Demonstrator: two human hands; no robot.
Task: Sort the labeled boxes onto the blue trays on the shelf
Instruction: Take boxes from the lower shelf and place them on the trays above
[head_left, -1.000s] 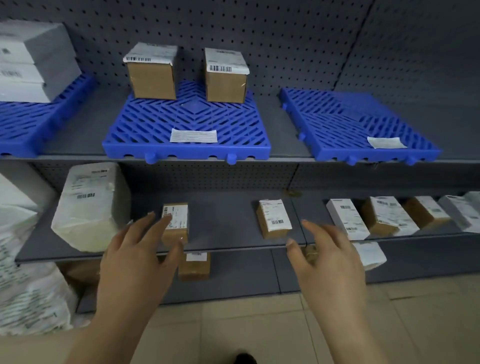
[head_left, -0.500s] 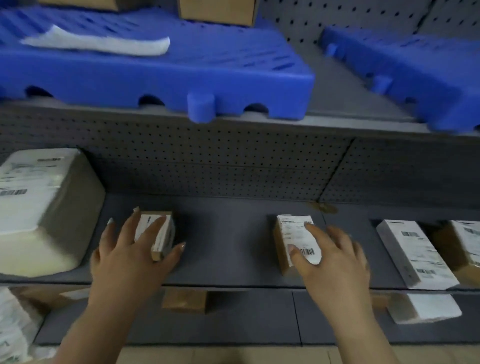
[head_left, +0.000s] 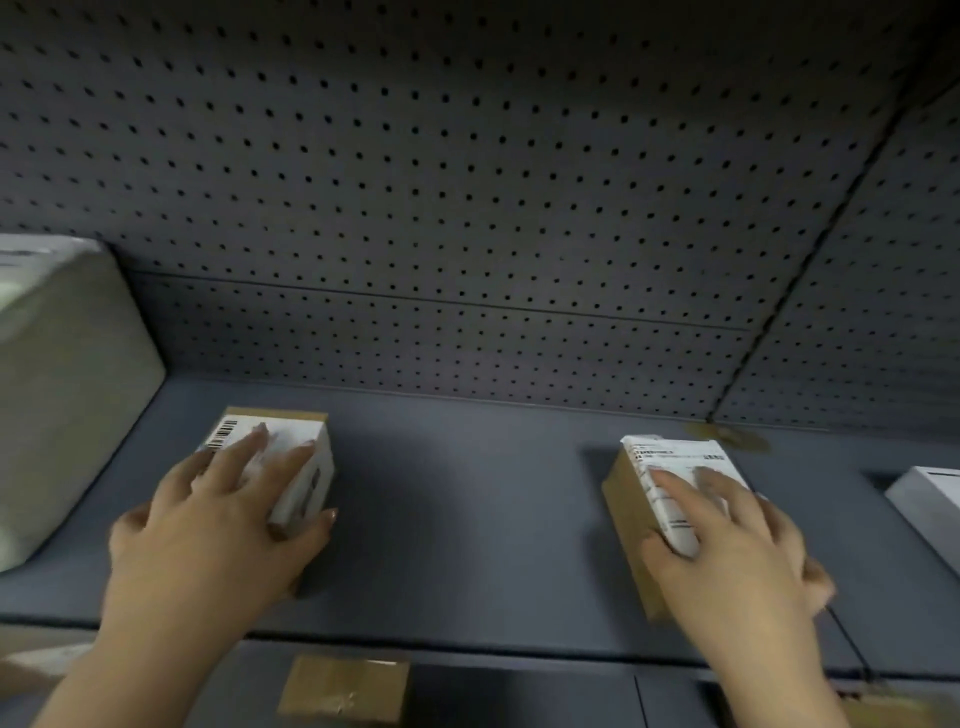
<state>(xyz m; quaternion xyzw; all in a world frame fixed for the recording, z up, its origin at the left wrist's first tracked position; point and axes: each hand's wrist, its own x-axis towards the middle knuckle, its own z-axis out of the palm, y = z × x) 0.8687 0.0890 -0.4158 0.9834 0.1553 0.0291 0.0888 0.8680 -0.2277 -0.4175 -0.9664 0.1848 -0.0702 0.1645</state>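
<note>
Your left hand and right hand each grip a small labeled box on the grey shelf.

The perforated back panel fills the upper view, and a large pale wrapped parcel sits at the shelf's far left. Your left hand covers the left box, fingers spread across its white label and thumb hooked round its right side; this box is near the parcel but apart from it. Your right hand holds the right box the same way, fingers on the label and thumb against its brown left side. The two boxes are well apart; you cannot tell whether either is lifted clear. A white box shows at the right edge, and a brown box lies on the level below.
</note>
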